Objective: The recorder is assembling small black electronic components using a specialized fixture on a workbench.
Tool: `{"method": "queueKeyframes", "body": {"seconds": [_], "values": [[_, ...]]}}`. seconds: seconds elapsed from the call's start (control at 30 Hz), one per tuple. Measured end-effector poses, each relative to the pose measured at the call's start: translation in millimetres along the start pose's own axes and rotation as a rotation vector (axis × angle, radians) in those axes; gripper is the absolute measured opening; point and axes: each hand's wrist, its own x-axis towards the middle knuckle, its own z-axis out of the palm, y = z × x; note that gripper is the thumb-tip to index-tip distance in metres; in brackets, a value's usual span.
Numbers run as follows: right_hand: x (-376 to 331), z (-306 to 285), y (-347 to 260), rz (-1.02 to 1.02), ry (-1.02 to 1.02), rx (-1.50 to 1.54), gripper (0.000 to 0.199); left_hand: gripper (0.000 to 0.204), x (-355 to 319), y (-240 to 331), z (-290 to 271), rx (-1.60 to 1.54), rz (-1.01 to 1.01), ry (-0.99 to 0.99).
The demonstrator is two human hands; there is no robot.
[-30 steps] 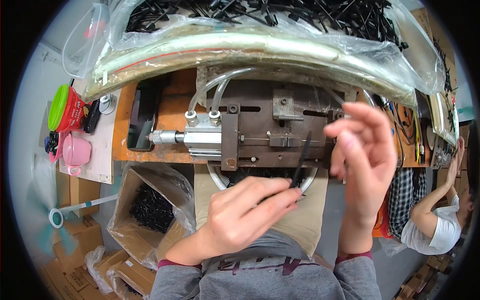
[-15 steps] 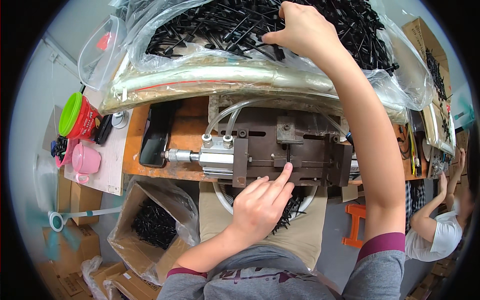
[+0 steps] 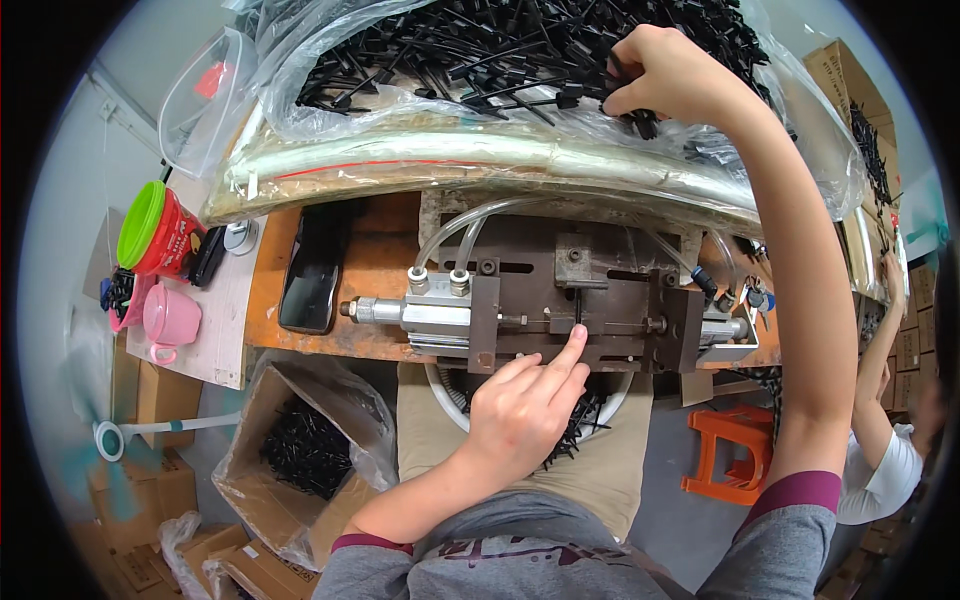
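Note:
My left hand point(image 3: 527, 408) rests at the front of a brown metal press jig point(image 3: 600, 300), its index finger touching a thin black plastic piece point(image 3: 579, 308) standing in the jig's slot. My right hand point(image 3: 668, 72) reaches far up into a clear bag heaped with black plastic pieces point(image 3: 480, 50), fingers pinched on some of them. A silver pneumatic cylinder point(image 3: 420, 310) with clear hoses feeds the jig from the left.
A black phone point(image 3: 312, 268) lies on the orange bench left of the jig. A green-lidded red tub point(image 3: 155, 230) and a pink cup point(image 3: 166, 318) stand far left. A cardboard box of black pieces point(image 3: 300, 450) sits below. An orange stool point(image 3: 722, 460) and another person point(image 3: 885, 440) are at the right.
My right hand rose from beside the jig up into the bag of black pieces. My left hand moved forward until its index finger met the piece in the jig.

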Motion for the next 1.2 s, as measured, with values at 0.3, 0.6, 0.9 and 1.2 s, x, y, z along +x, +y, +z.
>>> {"method": "queueKeyframes", "body": {"seconds": [0.3, 0.6, 0.9, 1.2], "values": [[-8.0, -9.6, 34.3, 0.052, 0.040, 0.354, 0.020, 0.022, -0.5, -0.1, 0.6, -0.002, 0.010, -0.004], [-25.6, -24.0, 29.8, 0.038, 0.147, 0.696, 0.022, 0.024, -3.2, -2.0, -2.6, -0.028, 0.065, -0.001], [-39.1, -24.8, 22.7, -0.030, 0.213, 0.711, 0.026, 0.035, 3.6, 13.0, -40.9, -0.244, 0.048, -0.215], [-151.3, 55.8, -42.5, -0.446, 0.480, 0.414, 0.035, 0.037, 16.0, 1.7, -61.3, -0.946, -0.440, 0.146]]}}
